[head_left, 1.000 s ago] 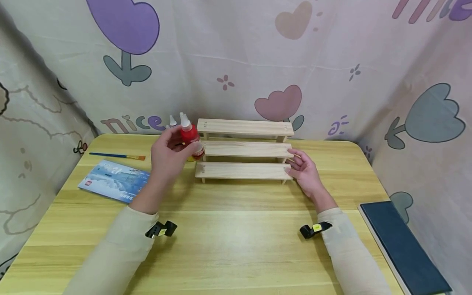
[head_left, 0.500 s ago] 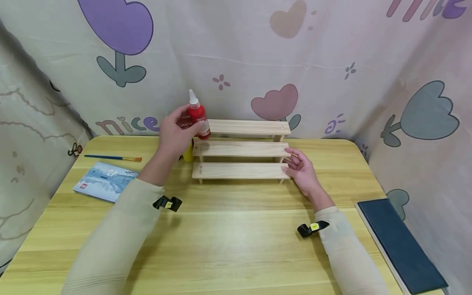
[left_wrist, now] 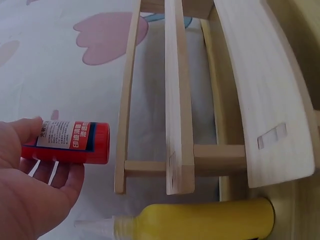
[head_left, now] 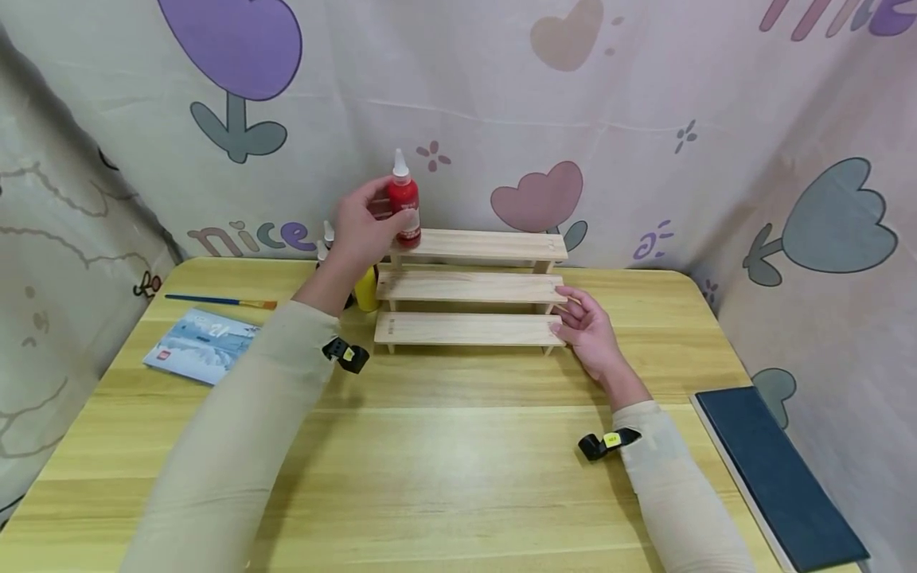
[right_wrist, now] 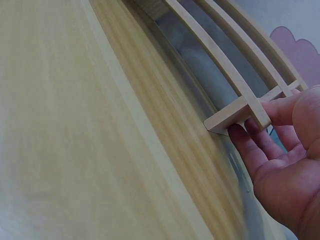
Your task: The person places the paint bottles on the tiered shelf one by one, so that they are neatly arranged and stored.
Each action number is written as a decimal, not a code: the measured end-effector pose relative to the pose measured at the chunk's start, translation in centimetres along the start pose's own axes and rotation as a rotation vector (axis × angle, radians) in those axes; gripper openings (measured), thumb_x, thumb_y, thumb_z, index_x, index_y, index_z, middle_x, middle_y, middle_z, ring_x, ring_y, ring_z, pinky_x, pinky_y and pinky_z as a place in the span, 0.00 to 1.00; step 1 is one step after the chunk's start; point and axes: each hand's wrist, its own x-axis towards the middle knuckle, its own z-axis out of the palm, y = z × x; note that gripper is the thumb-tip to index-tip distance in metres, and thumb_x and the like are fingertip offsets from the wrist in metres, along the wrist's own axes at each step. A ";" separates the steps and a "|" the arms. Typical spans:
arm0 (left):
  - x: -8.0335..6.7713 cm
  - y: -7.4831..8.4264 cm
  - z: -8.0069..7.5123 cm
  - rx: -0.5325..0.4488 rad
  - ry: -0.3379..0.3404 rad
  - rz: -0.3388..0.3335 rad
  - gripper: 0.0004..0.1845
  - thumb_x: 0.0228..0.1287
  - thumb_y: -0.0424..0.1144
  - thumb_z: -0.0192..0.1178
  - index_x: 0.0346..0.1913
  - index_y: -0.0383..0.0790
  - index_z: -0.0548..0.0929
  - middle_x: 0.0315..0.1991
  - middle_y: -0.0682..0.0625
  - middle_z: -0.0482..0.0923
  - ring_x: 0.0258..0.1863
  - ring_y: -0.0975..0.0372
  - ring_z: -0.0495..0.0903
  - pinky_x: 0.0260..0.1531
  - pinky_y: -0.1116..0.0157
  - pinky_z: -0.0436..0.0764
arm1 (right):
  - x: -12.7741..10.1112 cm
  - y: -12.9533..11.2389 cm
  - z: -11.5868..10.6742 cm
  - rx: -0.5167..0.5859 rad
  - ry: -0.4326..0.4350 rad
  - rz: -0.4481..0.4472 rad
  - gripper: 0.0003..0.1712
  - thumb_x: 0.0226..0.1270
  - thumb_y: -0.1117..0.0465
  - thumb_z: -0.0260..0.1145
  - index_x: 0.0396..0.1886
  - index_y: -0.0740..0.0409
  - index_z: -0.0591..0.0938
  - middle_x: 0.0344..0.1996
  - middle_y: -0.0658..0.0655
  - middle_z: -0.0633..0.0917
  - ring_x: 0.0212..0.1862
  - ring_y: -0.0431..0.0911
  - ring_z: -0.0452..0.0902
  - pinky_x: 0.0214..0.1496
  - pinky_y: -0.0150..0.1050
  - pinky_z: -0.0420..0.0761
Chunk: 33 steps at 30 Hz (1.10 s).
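My left hand point(head_left: 365, 231) grips a red paint bottle point(head_left: 404, 203) with a white nozzle, holding it upright at the left end of the top step of a three-step wooden rack point(head_left: 473, 288). In the left wrist view the red bottle point(left_wrist: 75, 142) lies in my fingers just beside the rack's top shelf point(left_wrist: 126, 100). My right hand point(head_left: 587, 326) rests against the rack's right end, fingers straight and touching its side. The right wrist view shows those fingers point(right_wrist: 265, 145) against the rack's end piece point(right_wrist: 232, 117).
A yellow bottle point(head_left: 367, 290) and another white-tipped bottle point(head_left: 327, 239) stand left of the rack. A paintbrush point(head_left: 222, 302) and a blue booklet point(head_left: 200, 346) lie on the yellow table's left side. A dark flat board point(head_left: 777, 469) lies at the right edge. Patterned cloth walls surround the table.
My left hand has lifted the red bottle up and to the right, from beside the middle step to the top step's left end. The right hand has stayed at the rack's right end.
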 end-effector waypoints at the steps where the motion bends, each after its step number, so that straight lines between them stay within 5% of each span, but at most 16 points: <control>1: 0.2 0.0 0.0 0.006 -0.005 0.001 0.31 0.57 0.43 0.67 0.64 0.58 0.70 0.58 0.54 0.71 0.55 0.60 0.71 0.55 0.62 0.71 | 0.0 0.0 0.0 0.000 0.000 -0.001 0.36 0.54 0.87 0.58 0.63 0.65 0.67 0.60 0.69 0.71 0.61 0.63 0.66 0.54 0.40 0.74; 19: 0.8 -0.8 0.5 0.052 -0.028 0.025 0.32 0.58 0.45 0.66 0.66 0.58 0.68 0.58 0.54 0.71 0.55 0.61 0.71 0.55 0.63 0.71 | 0.4 0.4 -0.1 0.010 -0.001 -0.012 0.35 0.54 0.86 0.58 0.63 0.63 0.69 0.59 0.66 0.73 0.61 0.64 0.64 0.53 0.39 0.75; 24: -0.2 -0.3 -0.5 0.047 -0.012 0.057 0.35 0.59 0.44 0.65 0.68 0.55 0.64 0.59 0.53 0.70 0.57 0.61 0.69 0.57 0.66 0.69 | 0.4 0.3 0.1 0.016 -0.013 -0.011 0.35 0.55 0.86 0.58 0.63 0.63 0.68 0.59 0.66 0.73 0.61 0.66 0.63 0.53 0.39 0.75; 33: -4.1 0.1 -3.2 0.113 0.137 0.104 0.32 0.60 0.46 0.64 0.67 0.57 0.66 0.58 0.54 0.71 0.57 0.65 0.70 0.57 0.67 0.68 | 0.0 0.3 0.0 0.029 -0.003 0.002 0.36 0.55 0.87 0.57 0.63 0.63 0.68 0.59 0.66 0.73 0.62 0.67 0.62 0.53 0.39 0.75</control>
